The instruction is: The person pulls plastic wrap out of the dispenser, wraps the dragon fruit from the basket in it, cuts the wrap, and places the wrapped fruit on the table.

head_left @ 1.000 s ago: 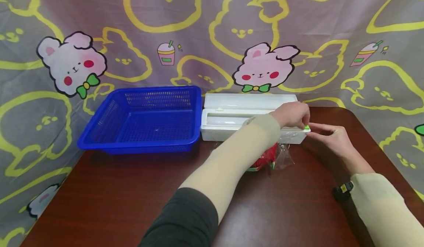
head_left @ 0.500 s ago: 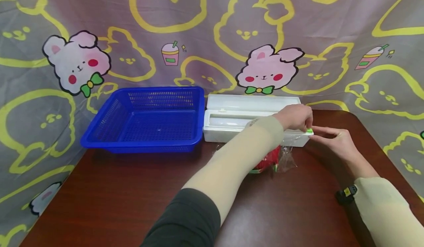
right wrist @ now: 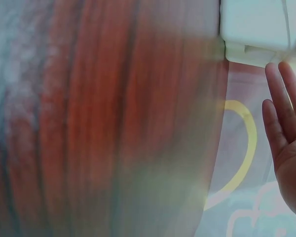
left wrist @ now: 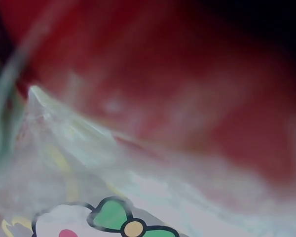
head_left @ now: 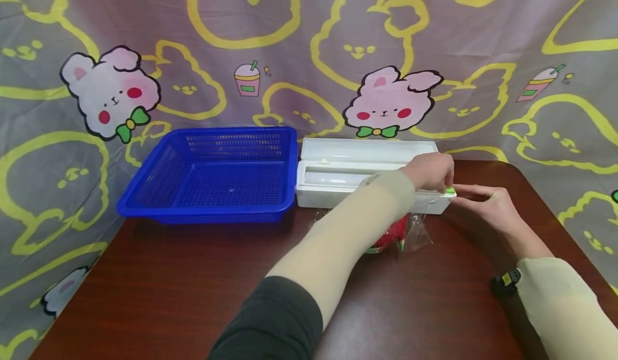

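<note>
A white cling film dispenser point(head_left: 321, 198) stands at the back of the table, its lid tipped up behind and a roll visible inside. My left hand point(head_left: 431, 171) reaches across to its right end and pinches a small green slide cutter point(head_left: 450, 191) on the front edge. With thumb and index finger, my right hand point(head_left: 493, 210) holds the same end corner; its other fingers look straight in the right wrist view. Clear film point(head_left: 419, 235) hangs down in front over a red thing with a green and white edge point(head_left: 393, 235), mostly hidden by my left forearm. The left wrist view is blurred red.
A blue perforated basket point(head_left: 232, 210) sits left of the dispenser, right up against it. The brown table point(head_left: 193, 285) reaches back to a patterned curtain point(head_left: 299, 32). Its right edge runs beyond my right hand.
The whole view has shifted slightly since a second ago. Both hands stay at the dispenser's right end, and the green cutter stays in place there.
</note>
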